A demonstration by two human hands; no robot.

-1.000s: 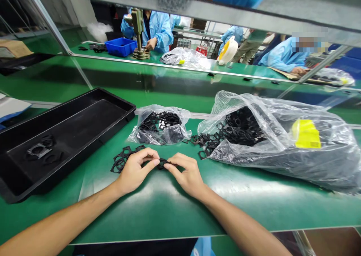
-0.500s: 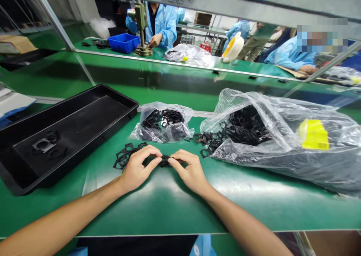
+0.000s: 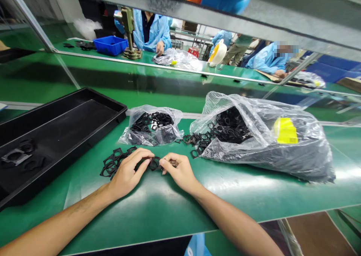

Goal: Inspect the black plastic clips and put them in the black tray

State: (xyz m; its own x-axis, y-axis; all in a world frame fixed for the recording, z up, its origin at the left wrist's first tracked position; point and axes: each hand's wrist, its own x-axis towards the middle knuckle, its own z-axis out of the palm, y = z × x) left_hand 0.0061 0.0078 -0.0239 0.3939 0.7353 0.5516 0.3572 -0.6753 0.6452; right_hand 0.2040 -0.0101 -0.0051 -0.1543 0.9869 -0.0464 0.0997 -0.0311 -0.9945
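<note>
Between my two hands is a black ring-shaped plastic part (image 3: 154,163), held a little above the green table. My left hand (image 3: 131,171) pinches its left edge between thumb and fingers. On its right side, my right hand (image 3: 178,170) has thumb and fingertips closed at the edge of the part. A loose pile of similar black frames (image 3: 110,165) lies just left of my left hand, partly hidden by it. Behind my hands sits a small clear bag (image 3: 166,138) of black parts. To the right, a large clear bag (image 3: 270,158) spills more of them from its mouth.
A long black tray (image 3: 70,122) stands at the left with a few parts in it. A metal beam (image 3: 169,9) crosses above the table. Beyond a clear partition, people in blue work clothes (image 3: 153,32) sit by a press (image 3: 129,34) and a blue bin (image 3: 110,45).
The view has shifted, so the bags and tray appear further left. The part between my hands has turned from nearly edge-on to showing its ring opening.
</note>
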